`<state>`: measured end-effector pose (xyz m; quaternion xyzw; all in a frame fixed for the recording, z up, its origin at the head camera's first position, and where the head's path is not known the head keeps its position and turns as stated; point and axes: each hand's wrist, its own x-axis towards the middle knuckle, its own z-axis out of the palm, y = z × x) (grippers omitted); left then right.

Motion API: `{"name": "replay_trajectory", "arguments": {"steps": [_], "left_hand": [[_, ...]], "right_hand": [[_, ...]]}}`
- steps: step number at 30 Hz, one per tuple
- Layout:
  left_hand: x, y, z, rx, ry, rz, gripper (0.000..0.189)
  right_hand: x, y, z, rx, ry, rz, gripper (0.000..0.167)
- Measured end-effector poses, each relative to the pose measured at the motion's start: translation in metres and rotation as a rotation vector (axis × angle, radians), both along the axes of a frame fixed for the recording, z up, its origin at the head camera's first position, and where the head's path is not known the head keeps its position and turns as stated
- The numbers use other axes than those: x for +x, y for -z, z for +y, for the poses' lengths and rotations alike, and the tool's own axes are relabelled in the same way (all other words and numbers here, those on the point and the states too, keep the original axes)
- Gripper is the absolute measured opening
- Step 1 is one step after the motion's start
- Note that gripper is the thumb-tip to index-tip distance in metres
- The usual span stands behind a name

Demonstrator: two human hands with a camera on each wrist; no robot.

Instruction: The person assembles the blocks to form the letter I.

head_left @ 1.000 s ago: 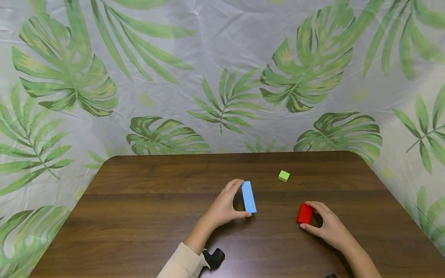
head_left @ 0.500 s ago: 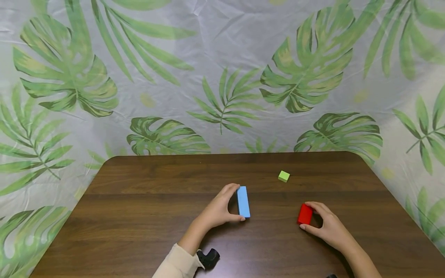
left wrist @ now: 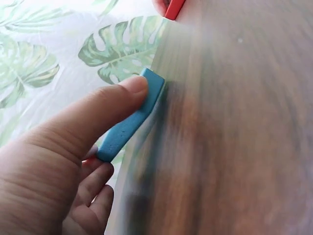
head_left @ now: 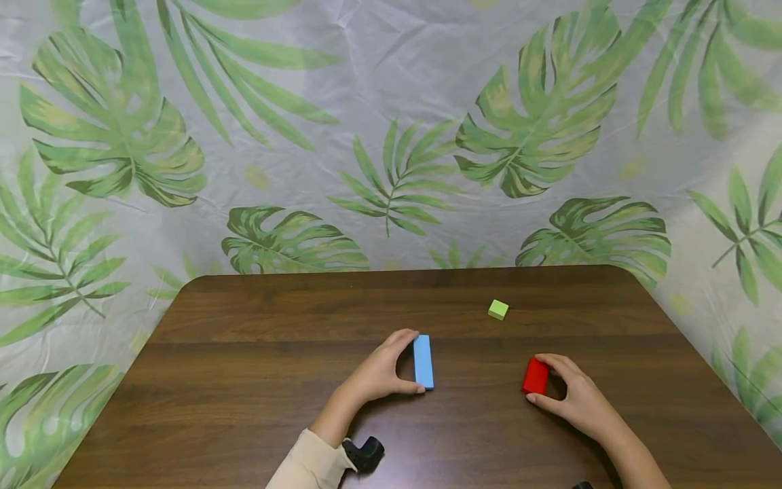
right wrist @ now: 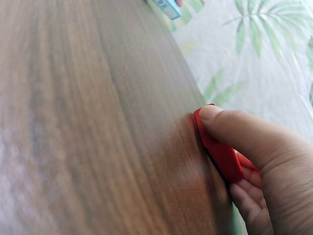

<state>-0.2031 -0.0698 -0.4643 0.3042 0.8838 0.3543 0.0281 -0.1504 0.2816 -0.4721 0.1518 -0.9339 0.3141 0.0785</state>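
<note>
Step, judged: left hand [head_left: 380,372] and right hand [head_left: 577,395] are positioning one block apiece.
Next move, judged: is calling for steady, even pinches, with each block staying level.
Blue block [head_left: 423,362]: lying just right of the left palm; thumb is pinching the near end, fingers the far end; counter [head_left: 256,407] contact unclear.
Green block [head_left: 497,310]: sitting farther back, sideways between the other two, touching neither hand.
Red block [head_left: 535,376]: lying just left of the right palm, thumb and fingers pinching its ends.
</note>
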Motion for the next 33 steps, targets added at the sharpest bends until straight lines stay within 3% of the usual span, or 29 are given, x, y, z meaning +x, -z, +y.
{"name": "replay_trajectory", "arguments": {"steps": [33], "left_hand": [[-0.0012,0.0049,-0.0036,-0.046,0.020,-0.090,0.090]], "right_hand": [[-0.0006,0.0047,0.0030,0.004,0.002,-0.028,0.071]]}}
